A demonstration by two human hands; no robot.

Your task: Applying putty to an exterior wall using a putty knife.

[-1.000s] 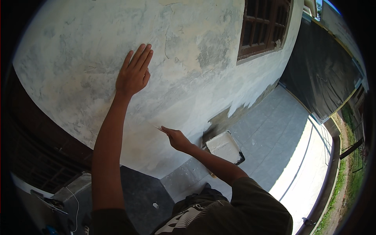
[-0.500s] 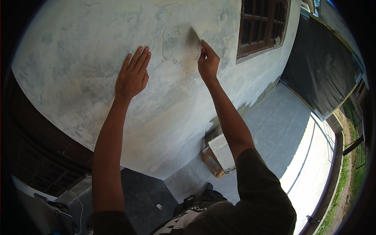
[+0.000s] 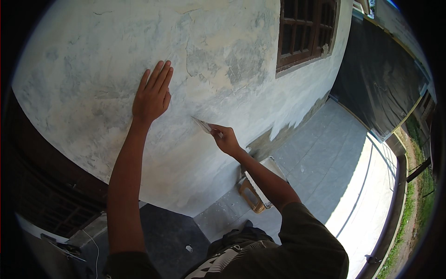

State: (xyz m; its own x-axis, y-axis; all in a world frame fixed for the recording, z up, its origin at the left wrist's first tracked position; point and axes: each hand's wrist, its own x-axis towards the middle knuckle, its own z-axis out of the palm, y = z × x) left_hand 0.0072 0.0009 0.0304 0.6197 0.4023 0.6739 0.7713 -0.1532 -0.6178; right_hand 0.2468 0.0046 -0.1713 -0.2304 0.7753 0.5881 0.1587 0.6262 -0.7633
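Note:
Before me rises a whitish, patchy plastered wall [image 3: 195, 158] with grey blotches and cracked, peeling spots. My left hand [image 3: 152, 95] lies flat against it with the fingers stretched upward. Lower and to the right, my right hand [image 3: 226, 139] grips a putty knife [image 3: 203, 124], its thin blade pointing up and left at the wall surface. Whether the whole blade edge touches the wall is hard to tell. Part of the handle is hidden inside my fingers.
A brown wooden window [image 3: 306, 32] is set in the wall at upper right. Below my right forearm, a white container [image 3: 272, 167] rests on a brown plastic stool [image 3: 251, 196]. Dark sheeting [image 3: 381, 74] hangs at the right. A dark mat [image 3: 172, 237] covers the grey tiled floor near my feet.
My right hand has swept the putty knife down and to the left, away from the cracked patch beside the window. The left hand stays flat on the wall, nearly unmoved.

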